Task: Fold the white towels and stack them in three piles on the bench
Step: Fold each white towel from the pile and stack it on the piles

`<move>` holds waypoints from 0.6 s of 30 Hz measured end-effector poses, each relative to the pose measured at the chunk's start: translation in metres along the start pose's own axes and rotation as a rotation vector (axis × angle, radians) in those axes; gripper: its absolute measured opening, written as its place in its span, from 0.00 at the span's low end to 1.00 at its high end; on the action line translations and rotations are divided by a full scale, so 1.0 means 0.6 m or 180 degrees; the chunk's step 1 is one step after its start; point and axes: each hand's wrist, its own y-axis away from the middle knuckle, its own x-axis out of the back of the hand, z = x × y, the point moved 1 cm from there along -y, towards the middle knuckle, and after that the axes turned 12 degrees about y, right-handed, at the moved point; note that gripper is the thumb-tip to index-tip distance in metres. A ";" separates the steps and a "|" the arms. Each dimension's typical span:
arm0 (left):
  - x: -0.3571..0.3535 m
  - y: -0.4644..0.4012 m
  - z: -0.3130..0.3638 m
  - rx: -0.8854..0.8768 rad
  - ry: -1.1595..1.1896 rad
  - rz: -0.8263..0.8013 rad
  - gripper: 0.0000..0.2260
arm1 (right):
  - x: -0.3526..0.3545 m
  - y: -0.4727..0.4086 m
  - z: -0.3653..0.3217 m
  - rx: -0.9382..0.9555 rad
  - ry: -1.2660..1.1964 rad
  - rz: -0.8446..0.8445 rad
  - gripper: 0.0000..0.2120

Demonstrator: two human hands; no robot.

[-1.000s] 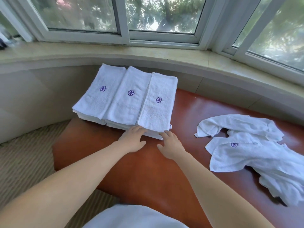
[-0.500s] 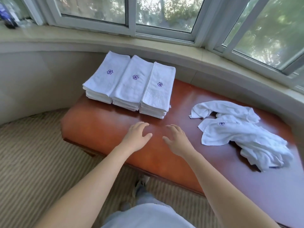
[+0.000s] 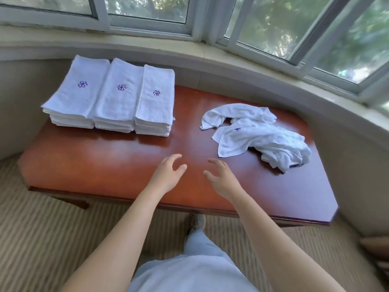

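Observation:
Three piles of folded white towels with purple flower marks stand side by side at the bench's far left: the left pile, the middle pile and the right pile. A heap of loose white towels lies crumpled on the right half of the red-brown bench. My left hand and my right hand hover over the bench's near middle, fingers spread and relaxed, holding nothing, apart from all the towels.
A pale stone window sill curves behind the bench under white-framed windows. Striped carpet covers the floor in front. My shoe shows below the bench's front edge.
Both hands have drawn back from the right pile's near edge to the middle of the bench. The view has pulled back and shifted right.

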 end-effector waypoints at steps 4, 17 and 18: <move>-0.060 -0.024 0.020 -0.0011 0.0084 -0.0066 0.20 | 0.033 -0.004 0.062 -0.0227 -0.0220 0.0165 0.24; -0.334 -0.229 0.111 0.0487 0.0084 -0.0435 0.17 | 0.170 -0.160 0.354 -0.0780 -0.1073 0.0087 0.20; -0.359 -0.250 0.118 0.0555 0.0052 -0.0465 0.18 | 0.179 -0.181 0.379 -0.0842 -0.1173 0.0057 0.20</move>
